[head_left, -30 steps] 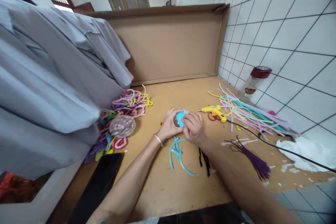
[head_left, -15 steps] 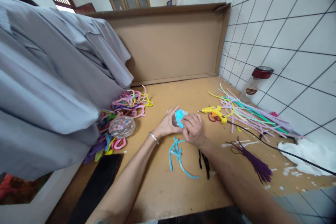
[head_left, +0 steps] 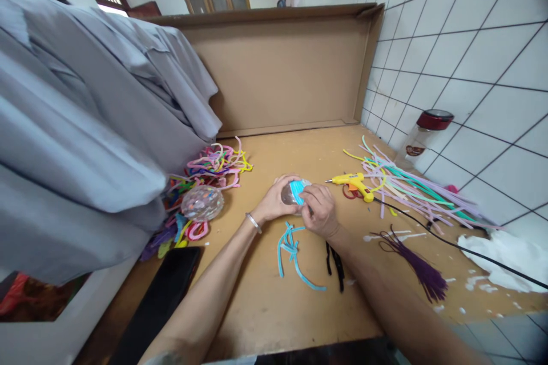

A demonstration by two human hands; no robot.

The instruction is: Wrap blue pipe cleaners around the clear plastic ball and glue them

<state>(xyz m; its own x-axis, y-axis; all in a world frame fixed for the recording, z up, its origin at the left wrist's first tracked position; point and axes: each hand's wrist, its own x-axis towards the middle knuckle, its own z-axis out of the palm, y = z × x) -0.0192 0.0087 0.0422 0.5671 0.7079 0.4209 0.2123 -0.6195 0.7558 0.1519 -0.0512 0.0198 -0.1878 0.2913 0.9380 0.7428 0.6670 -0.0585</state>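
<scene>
Blue strips (head_left: 297, 190) cover one side of the clear rounded container (head_left: 290, 197) that I hold over the middle of the tabletop (head_left: 257, 308), my left hand (head_left: 274, 199) curled around it. My right hand (head_left: 320, 211) sits bunched against the blue side; over the head feed I cannot tell whether it pinches anything. Blue pipe cleaners (head_left: 293, 248) lie nearer me, a yellow glue gun (head_left: 353, 183) to the right.

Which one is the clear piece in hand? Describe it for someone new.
In front of the big cardboard panel is a wooden table. Near its middle, the left hand grips a rounded clear piece, the right hand beside it. Its bright blue patch sets it apart from the speckled clear piece farther left.
</scene>
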